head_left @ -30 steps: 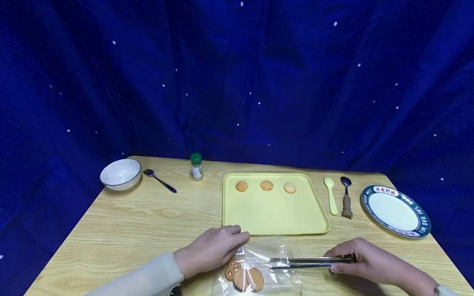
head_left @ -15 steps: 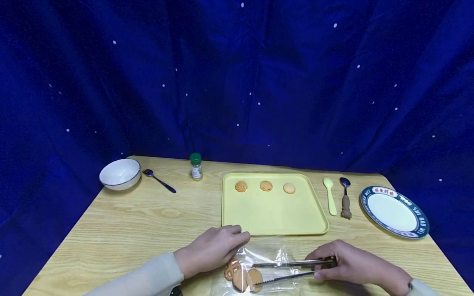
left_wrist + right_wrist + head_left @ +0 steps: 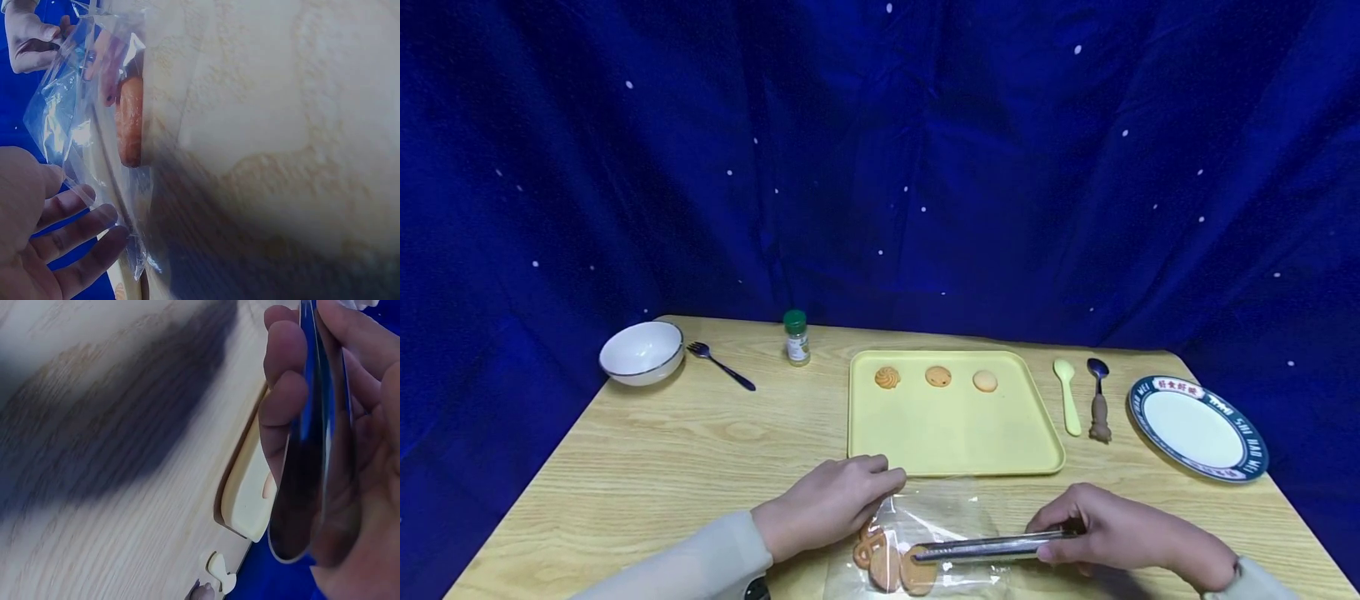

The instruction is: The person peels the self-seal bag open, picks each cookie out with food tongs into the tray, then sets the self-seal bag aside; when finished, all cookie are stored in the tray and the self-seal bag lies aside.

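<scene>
My left hand (image 3: 835, 508) grips the edge of a clear plastic bag (image 3: 940, 508) near the table's front, with thumb and fingers at the plastic in the left wrist view. Inside the bag lie a pretzel-shaped cookie (image 3: 865, 552) and two round cookies, a left one (image 3: 884, 570) and a right one (image 3: 919, 580). Metal tongs (image 3: 985, 547) are held in my right hand (image 3: 1112, 525), fingers and thumb wrapped round their bent end. Their arms are close together, and the tips reach into the bag at the right round cookie. In the right wrist view the tongs (image 3: 306, 487) fill the palm.
A yellow tray (image 3: 955, 433) with three cookies lies behind the bag. Right of it are a yellow spoon (image 3: 1068, 400), a brown-handled spoon (image 3: 1100, 408) and a green-rimmed plate (image 3: 1198, 429). A white bowl (image 3: 642, 354), a fork (image 3: 722, 365) and a green-capped jar (image 3: 797, 339) stand toward the back left.
My right hand has moved left, carrying the tongs deeper into the bag. The tongs spread apart, then came together at the right round cookie. My left hand stays in place.
</scene>
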Demonstrator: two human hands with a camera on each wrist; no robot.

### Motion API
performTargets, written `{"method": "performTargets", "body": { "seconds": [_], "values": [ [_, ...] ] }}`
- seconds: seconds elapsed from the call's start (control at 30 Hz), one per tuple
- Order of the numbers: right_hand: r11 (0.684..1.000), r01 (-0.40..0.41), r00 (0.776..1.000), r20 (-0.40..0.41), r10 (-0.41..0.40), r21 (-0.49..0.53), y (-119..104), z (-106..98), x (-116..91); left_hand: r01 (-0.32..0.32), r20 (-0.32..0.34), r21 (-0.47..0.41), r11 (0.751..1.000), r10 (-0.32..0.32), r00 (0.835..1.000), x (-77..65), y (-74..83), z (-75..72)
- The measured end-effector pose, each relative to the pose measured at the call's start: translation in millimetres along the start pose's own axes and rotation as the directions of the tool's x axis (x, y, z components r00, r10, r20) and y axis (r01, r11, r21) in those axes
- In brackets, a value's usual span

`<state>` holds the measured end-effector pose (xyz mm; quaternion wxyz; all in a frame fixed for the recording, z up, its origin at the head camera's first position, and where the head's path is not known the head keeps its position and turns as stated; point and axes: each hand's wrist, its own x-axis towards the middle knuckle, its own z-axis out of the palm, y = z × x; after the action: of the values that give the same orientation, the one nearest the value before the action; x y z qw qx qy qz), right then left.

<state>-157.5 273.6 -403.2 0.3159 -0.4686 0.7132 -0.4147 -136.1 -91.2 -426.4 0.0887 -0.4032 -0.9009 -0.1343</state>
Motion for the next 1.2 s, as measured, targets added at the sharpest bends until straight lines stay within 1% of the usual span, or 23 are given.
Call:
{"method": "performTargets", "body": {
  "seconds": [0.17, 0.23, 0.33, 0.4, 0.63, 0.77, 0.83, 0.93, 1.0, 1.13, 1.2],
  "values": [
    [1.000, -0.007, 1.000, -0.003, 0.007, 0.021, -2.4, -1.3, -5.9, -0.002, 0.009, -0.003, 1.000, 0.002, 1.000, 0.3, -0.4, 0.1],
    [0.999, -0.020, 1.000, -0.011, 0.020, 0.028, -2.3, -1.1, -8.9, -0.004, 0.016, -0.006, 1.000, 0.004, 1.000, 0.4, -0.3, 0.2],
    [0.999, -0.018, 0.999, -0.033, 0.019, 0.029, -1.5, -1.6, -15.6, -0.009, 0.023, -0.007, 1.000, 0.009, 1.000, 0.6, -0.1, 0.4],
    [1.000, -0.007, 0.998, -0.056, 0.008, 0.016, -1.9, -3.2, -21.9, -0.011, 0.024, -0.007, 1.000, 0.012, 1.000, 0.6, -0.2, 0.4],
    [0.999, -0.019, 0.990, -0.137, 0.014, -0.033, -11.8, -16.6, -53.4, -0.002, 0.029, 0.003, 1.000, 0.002, 1.000, -2.1, -1.2, -0.6],
    [0.997, -0.010, 0.979, -0.206, -0.007, -0.079, -20.2, -29.8, -70.9, -0.001, 0.032, 0.010, 1.000, 0.000, 0.999, -3.7, -1.3, -2.5],
    [0.992, -0.025, 0.969, -0.248, -0.005, -0.120, -24.8, -38.7, -74.9, -0.001, 0.032, 0.012, 1.000, 0.000, 0.999, -3.8, -1.4, -2.8],
    [0.979, -0.058, 0.949, -0.315, -0.006, -0.195, -29.5, -51.7, -70.9, -0.005, 0.026, 0.013, 1.000, 0.005, 1.000, -3.0, -1.3, -2.5],
    [0.963, -0.117, 0.930, -0.368, 0.020, -0.245, -30.7, -58.3, -61.2, -0.011, 0.022, 0.009, 1.000, 0.011, 1.000, -2.2, -0.8, -1.9],
    [0.925, -0.217, 0.888, -0.457, 0.053, -0.313, -24.9, -62.9, -28.2, -0.030, 0.007, 0.022, 0.999, 0.030, 1.000, 0.3, 0.5, 0.2],
    [0.903, -0.253, 0.873, -0.484, 0.059, -0.347, -19.6, -61.1, -8.3, -0.037, 0.007, 0.027, 0.999, 0.036, 0.999, 1.5, 1.5, 1.2]
  ]
}}
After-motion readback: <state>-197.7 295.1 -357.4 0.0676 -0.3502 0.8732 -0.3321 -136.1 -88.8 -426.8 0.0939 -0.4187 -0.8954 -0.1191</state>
